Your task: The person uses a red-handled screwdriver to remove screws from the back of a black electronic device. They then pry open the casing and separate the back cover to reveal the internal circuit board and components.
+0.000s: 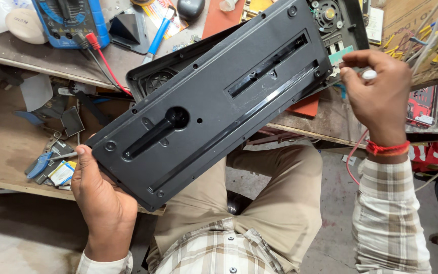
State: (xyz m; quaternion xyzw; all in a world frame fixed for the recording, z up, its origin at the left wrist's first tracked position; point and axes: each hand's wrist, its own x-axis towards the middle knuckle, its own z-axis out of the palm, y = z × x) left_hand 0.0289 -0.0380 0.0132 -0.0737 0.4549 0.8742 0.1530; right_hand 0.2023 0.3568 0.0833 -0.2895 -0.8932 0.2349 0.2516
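The long black panel [214, 96] slants across the person's lap, its upper end over the bench [325, 122] edge. The left hand [100, 198] clamps its lower corner, fingers wrapped underneath; the right hand [381, 91] pinches a small white piece [368, 74] at the upper end. A blue multimeter [69, 20] sits behind, near clutter.

A colourful printed paper leaflet [159, 11] is seen at the bench's far edge. A small blue-and-yellow carton [62, 172] is laid on the lower shelf. Red blister packs [423, 107] are stacked at far right.
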